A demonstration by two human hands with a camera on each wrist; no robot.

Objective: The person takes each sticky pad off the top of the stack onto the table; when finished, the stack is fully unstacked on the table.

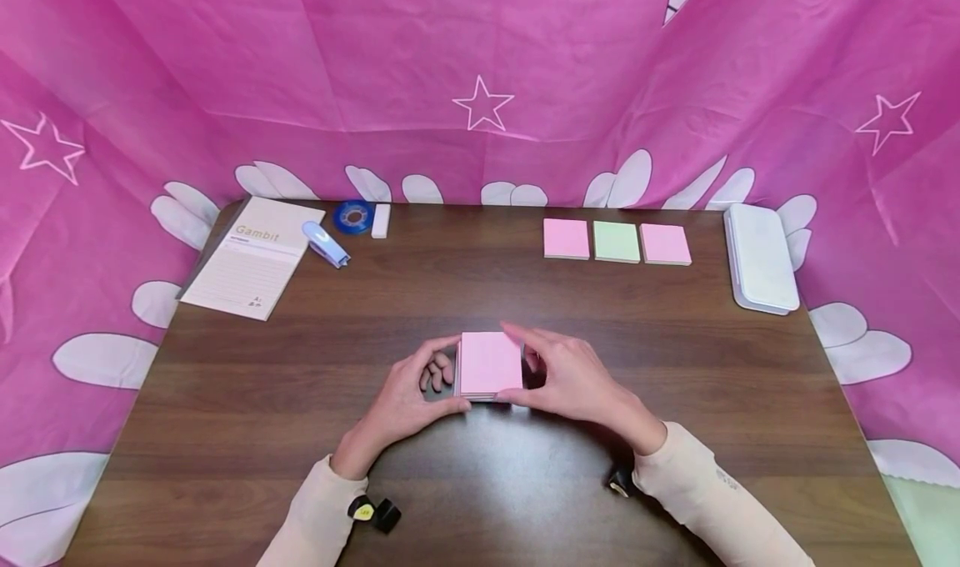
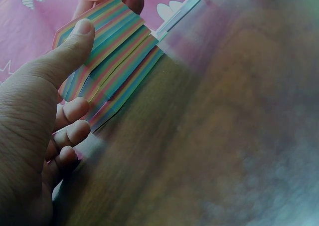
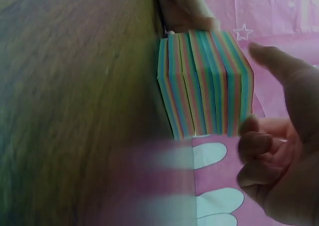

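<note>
A stack of sticky note pads stands near the middle of the table, a pink pad on top. Its sides show rainbow-striped layers in the left wrist view, where the pads sit slightly out of line. My left hand grips the stack from the left, thumb on the near side and index finger at the far left corner. From the right, my right hand holds the upper part, thumb at the near edge and index finger at the far corner. In the right wrist view, its other fingers are curled beside the stack.
Two pink pads and a green pad lie in a row at the back right, near a white case. Back left are a notebook, a blue stapler, a blue tape roll and a white eraser.
</note>
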